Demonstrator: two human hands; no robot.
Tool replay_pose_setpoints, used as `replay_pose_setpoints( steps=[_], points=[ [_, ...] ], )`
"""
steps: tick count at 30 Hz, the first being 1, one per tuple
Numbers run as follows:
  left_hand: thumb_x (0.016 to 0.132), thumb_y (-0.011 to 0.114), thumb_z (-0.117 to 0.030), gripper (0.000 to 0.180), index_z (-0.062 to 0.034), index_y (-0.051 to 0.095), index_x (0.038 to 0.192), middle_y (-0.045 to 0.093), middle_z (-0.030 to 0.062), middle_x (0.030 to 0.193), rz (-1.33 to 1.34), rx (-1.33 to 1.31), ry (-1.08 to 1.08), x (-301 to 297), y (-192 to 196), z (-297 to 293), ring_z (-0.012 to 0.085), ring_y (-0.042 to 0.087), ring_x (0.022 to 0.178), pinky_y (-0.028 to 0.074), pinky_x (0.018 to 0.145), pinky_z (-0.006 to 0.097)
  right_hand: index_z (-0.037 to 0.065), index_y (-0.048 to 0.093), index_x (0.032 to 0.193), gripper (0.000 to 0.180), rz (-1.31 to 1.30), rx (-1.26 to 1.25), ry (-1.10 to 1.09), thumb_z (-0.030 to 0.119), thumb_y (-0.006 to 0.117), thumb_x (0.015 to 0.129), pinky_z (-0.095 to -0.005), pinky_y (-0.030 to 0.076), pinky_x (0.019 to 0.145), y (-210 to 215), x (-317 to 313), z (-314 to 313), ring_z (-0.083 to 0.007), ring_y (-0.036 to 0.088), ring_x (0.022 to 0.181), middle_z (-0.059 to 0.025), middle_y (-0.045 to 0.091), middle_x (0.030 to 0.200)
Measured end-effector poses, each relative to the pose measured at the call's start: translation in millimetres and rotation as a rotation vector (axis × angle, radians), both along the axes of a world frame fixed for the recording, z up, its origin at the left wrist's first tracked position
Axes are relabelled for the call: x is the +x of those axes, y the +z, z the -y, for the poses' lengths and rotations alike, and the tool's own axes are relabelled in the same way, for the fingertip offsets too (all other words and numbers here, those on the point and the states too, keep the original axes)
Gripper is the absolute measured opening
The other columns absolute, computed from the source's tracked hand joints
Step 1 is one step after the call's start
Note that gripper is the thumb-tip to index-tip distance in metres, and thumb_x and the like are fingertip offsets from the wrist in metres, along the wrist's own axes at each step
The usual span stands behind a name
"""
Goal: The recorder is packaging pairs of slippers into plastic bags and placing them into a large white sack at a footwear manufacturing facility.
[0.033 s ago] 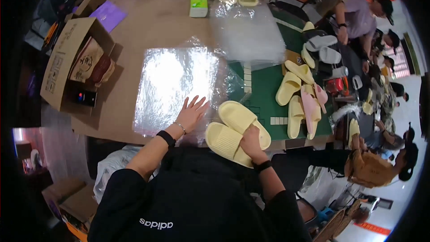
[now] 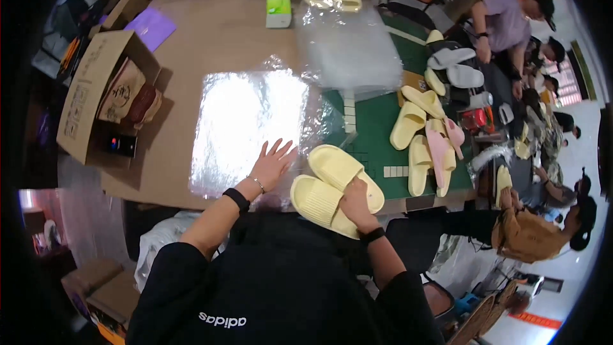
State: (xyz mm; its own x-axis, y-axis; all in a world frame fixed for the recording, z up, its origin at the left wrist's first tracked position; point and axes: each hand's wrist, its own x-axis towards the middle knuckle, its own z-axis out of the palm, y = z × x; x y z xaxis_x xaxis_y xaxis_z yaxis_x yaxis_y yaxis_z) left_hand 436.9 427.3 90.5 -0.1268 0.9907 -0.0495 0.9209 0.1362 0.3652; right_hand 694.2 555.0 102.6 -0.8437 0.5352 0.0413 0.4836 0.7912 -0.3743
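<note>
At the near edge of the table: the person leans over a brown tabletop (image 2: 217,32) that meets a green mat (image 2: 377,121).
Left hand: the left hand (image 2: 271,165) lies flat, fingers spread wide, pressing the near corner of a clear, shiny plastic bag (image 2: 246,125); it grips nothing.
Right hand: the right hand (image 2: 354,201) rests curled over a pair of pale yellow foam slippers (image 2: 335,185), fingers laid on top where the two overlap; whether it truly clasps them I cannot tell.
Where the things lie: the slippers sit at the table's near edge, just beside the bag's right side, one laid partly over the other.
Step in hand: it looks like the bag is being held flat while the pair is gathered beside it.
What the next move calls for: in my judgement, a firm hold on both slippers together and a free bag mouth, which the flat palm does not yet give.
Around: a stack of more clear plastic bags (image 2: 348,48) lies further up; loose yellow and pink slippers (image 2: 424,137) are scattered on the green mat; an open cardboard box (image 2: 96,99) stands to the left; a green and white box (image 2: 278,10) sits at the far side.
In the way: the limp film clings to the table; other people work close by on the right.
</note>
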Motion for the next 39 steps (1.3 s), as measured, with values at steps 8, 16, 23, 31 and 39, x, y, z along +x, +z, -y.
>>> replay_pose_setpoints(
  steps=[8,16,23,31,39],
  points=[
    [0.091,0.031,-0.03,0.047,-0.0187,0.026,0.137,0.026,0.0066,0.141,-0.044,-0.033,-0.189,16.6,30.8,-6.0,0.0278,0.021,0.131,0.012,0.104,0.054,-0.002,0.062,0.075,0.02,-0.023,0.202,-0.111,0.011,0.057,0.06,-0.0435,0.036,0.082,18.7,-27.4,15.8,-0.0318,0.048,0.097,-0.0147,0.058,0.084],
    [0.091,0.034,-0.027,0.045,-0.0176,0.031,0.135,0.03,0.0068,0.139,0.146,0.129,-0.2,45.7,51.7,3.8,0.028,0.024,0.13,0.013,0.104,0.054,0.0,0.061,0.089,0.026,0.137,-0.036,-0.184,0.016,0.055,0.069,-0.047,0.031,0.088,2.7,-68.7,21.6,-0.0353,0.04,0.11,-0.0174,0.054,0.101],
    [0.092,0.034,-0.019,0.045,-0.0157,0.028,0.136,0.032,0.0077,0.138,0.235,0.155,-0.19,52.7,86.7,10.4,0.0288,0.023,0.13,0.009,0.105,0.052,0.0,0.057,0.094,0.028,0.192,-0.037,-0.19,0.023,0.049,0.079,-0.0436,0.034,0.088,9.2,-161.8,2.7,-0.0351,0.042,0.107,-0.0177,0.054,0.104],
    [0.087,0.043,-0.014,0.04,-0.0114,0.042,0.128,0.036,0.0157,0.133,0.221,0.16,0.115,13.4,61.3,39.9,0.0365,0.029,0.125,0.018,0.103,0.052,-0.01,0.018,0.133,0.072,0.174,-0.174,0.192,0.025,0.05,0.08,-0.0484,0.014,0.105,-22.8,-163.3,25.8,-0.0432,0.017,0.128,-0.0295,0.017,0.138],
    [0.069,0.065,-0.02,0.066,-0.0094,0.039,0.129,0.032,0.0214,0.133,-0.043,0.055,0.24,27.8,26.3,58.1,0.0428,0.024,0.125,0.022,0.1,0.054,0.0,0.039,0.125,0.054,-0.139,-0.572,0.037,0.02,0.055,0.077,-0.0405,0.033,0.096,-60.5,-57.3,48.9,-0.0359,0.041,0.115,-0.0218,0.045,0.122]
  ],
)
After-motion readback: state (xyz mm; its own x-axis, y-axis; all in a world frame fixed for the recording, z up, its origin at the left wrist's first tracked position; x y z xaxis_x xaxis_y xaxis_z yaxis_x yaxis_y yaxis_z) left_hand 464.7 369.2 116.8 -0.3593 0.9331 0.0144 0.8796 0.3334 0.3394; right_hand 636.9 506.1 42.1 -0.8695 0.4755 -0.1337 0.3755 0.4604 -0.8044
